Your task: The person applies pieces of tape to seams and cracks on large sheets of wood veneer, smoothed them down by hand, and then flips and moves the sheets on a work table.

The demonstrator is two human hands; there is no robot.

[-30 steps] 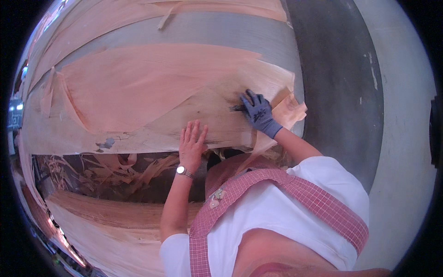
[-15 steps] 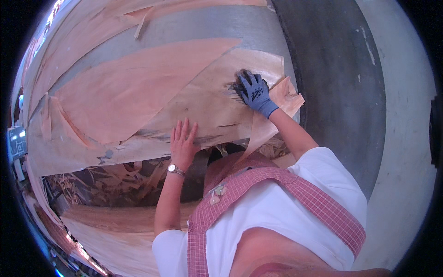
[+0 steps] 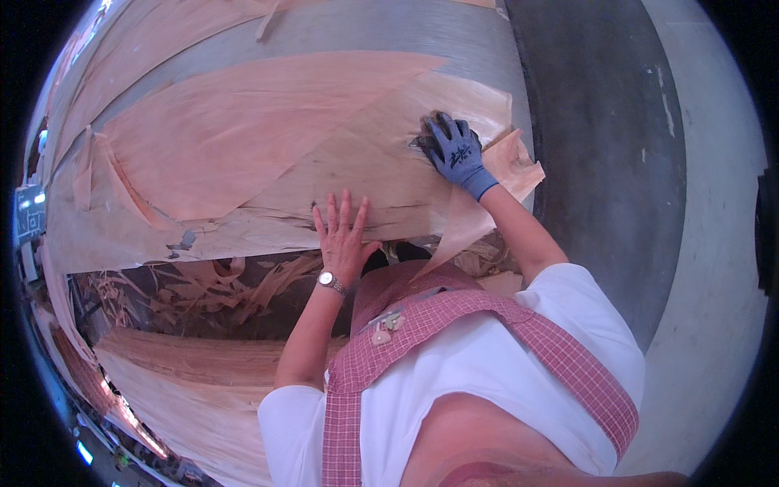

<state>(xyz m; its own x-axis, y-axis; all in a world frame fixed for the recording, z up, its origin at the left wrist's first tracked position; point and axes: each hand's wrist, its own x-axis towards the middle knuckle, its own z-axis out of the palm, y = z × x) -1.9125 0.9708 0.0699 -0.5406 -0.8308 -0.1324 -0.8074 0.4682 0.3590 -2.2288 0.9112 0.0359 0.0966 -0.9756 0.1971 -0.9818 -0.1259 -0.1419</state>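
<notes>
Since the earlier frame both hands slid toward 12 o'clock. Left hand (image 3: 342, 231) flat, fingers spread; gloved right hand (image 3: 456, 152) pressing veneer sheet (image 3: 268, 146) at 1 o'clock — brittle edge could split or snag.

The bare left hand (image 3: 342, 235), a wristwatch (image 3: 327, 280) below it, lies flat with fingers spread on the near edge of a pale wood veneer sheet (image 3: 268, 154). At about two o'clock from it, the right hand (image 3: 454, 152) in a blue-grey glove presses the same sheet near its torn right corner. Loose veneer scraps (image 3: 203, 284) lie in the dark gap at eight o'clock of the left hand, and a grey metal surface (image 3: 381, 28) shows beyond the sheet at twelve.
</notes>
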